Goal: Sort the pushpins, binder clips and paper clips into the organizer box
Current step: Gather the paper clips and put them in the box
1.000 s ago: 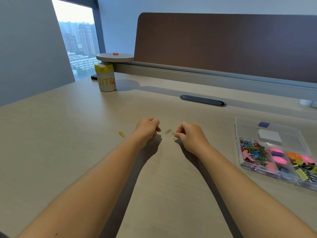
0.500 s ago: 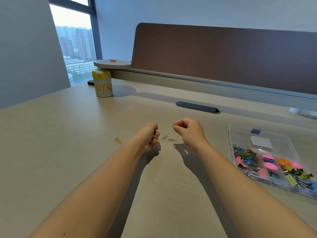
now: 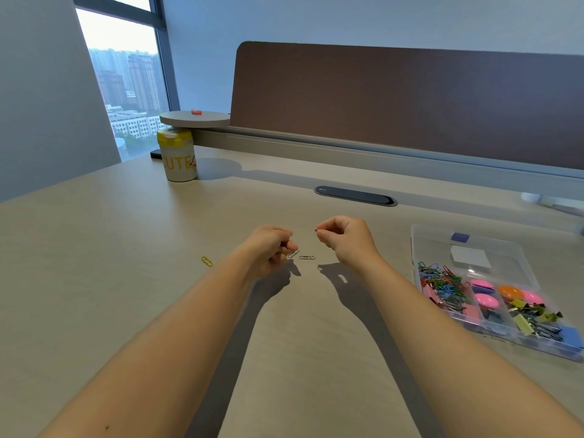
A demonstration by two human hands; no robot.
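My right hand (image 3: 346,238) hovers a little above the desk and pinches a silver paper clip (image 3: 316,230) between thumb and forefinger. My left hand (image 3: 270,248) is curled low on the desk, its fingertips pinching the end of a second silver paper clip (image 3: 293,253). A third silver clip (image 3: 307,257) lies flat between the hands. A yellow paper clip (image 3: 207,261) lies to the left of my left forearm. The clear organizer box (image 3: 429,245) sits open at the right. It holds coloured paper clips (image 3: 439,276), pink and orange pushpins (image 3: 482,284) and binder clips (image 3: 534,324).
A white jar with a yellow lid (image 3: 177,158) stands at the far left of the desk under a round shelf (image 3: 194,119). A dark cable slot (image 3: 355,196) lies beyond the hands. A brown divider panel (image 3: 410,99) runs along the back edge.
My right hand has lifted off the desk with a silver clip pinched in it. My left hand has reached its fingertips onto the nearer silver clip.
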